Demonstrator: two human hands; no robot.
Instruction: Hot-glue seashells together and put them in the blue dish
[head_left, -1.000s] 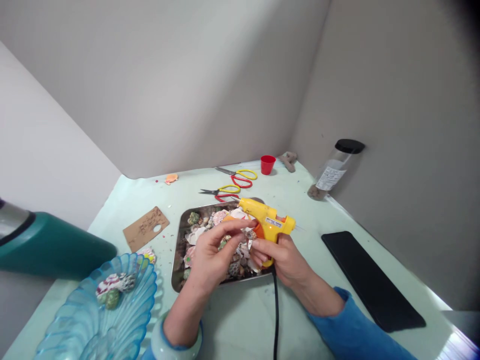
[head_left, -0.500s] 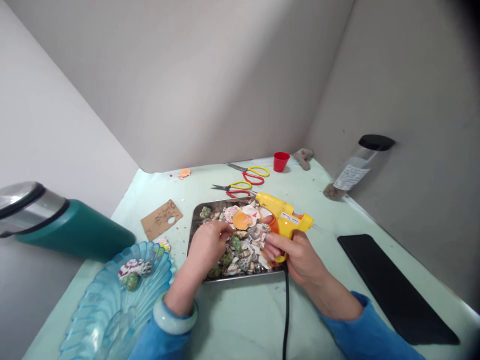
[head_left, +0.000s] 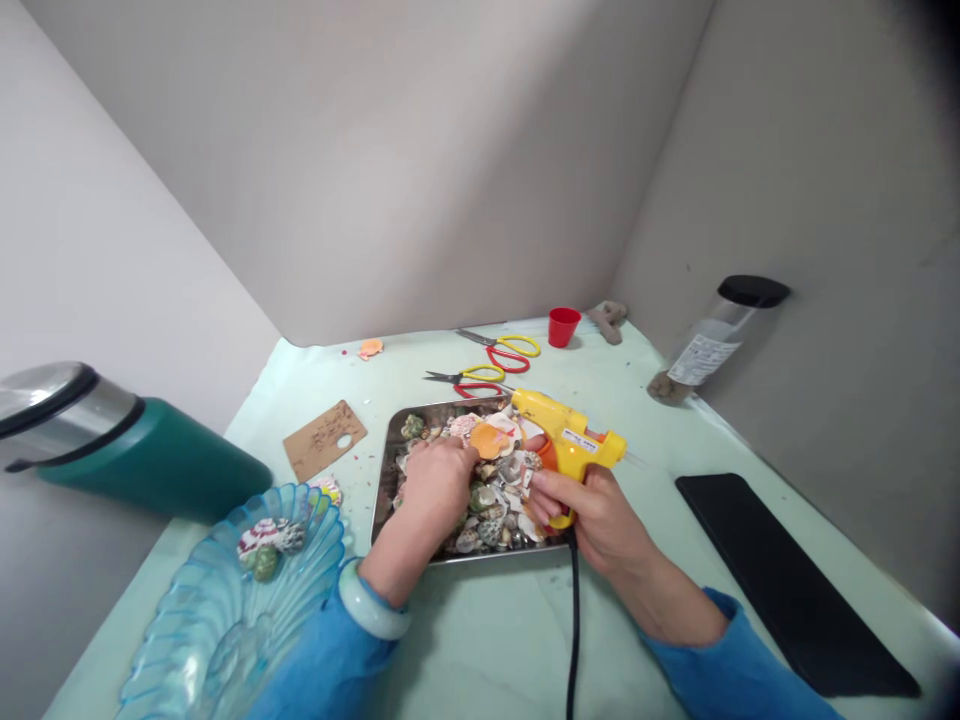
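Note:
A metal tray (head_left: 380, 500) full of mixed shells (head_left: 491, 525) lies on the table. My left hand (head_left: 439, 480) reaches down over the tray's left half, its fingers bent among the shells and mostly hidden beneath the hand. An orange scallop shell (head_left: 489, 441) sits just beyond its fingertips. My right hand (head_left: 581, 500) is closed at the tray's right edge, with a small spotted shell (head_left: 530, 462) pinched between thumb and fingers. A yellow glue gun (head_left: 559, 425) rests by the same hand, its nozzle pointing up and left and its black cord running toward me.
Two pairs of scissors (head_left: 480, 374) and a red cup (head_left: 562, 327) stand behind the tray. At left are a blue glass dish (head_left: 180, 600) with shells, a green bottle (head_left: 161, 460) and brown card (head_left: 322, 440). A black mat (head_left: 787, 580) and clear jar (head_left: 701, 350) are at right.
My left hand has moved slightly right and lower over the shells, and its fingers are now more hidden. My right hand has barely moved.

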